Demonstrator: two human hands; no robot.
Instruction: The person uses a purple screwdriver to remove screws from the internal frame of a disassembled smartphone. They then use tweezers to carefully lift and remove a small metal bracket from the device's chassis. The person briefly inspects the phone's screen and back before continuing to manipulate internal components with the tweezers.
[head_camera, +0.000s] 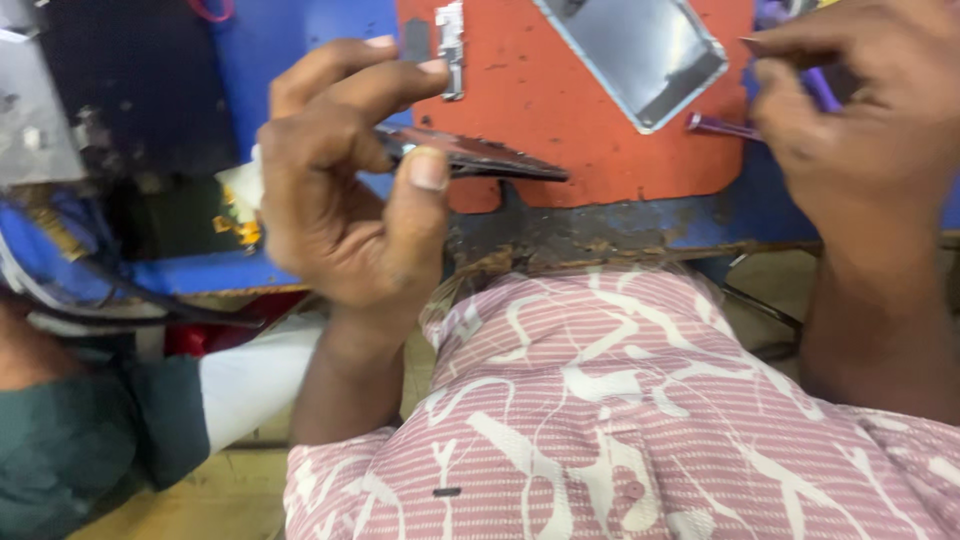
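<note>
In the head view, the left hand (345, 175) pinches a thin dark phone panel (480, 155) edge-on between thumb and fingers, tilting it flat just above the near edge of the orange mat (560, 100) as if to steady it for inspection. To the mat's right the right hand (860, 110) is curled around purple-handled tweezers (740, 125), tip pointing at the mat, while a silver phone frame (640, 55) lies on the mat's far part.

Left hand (345, 185) pinches dark panel (480, 155) above orange mat (560, 90).
</note>
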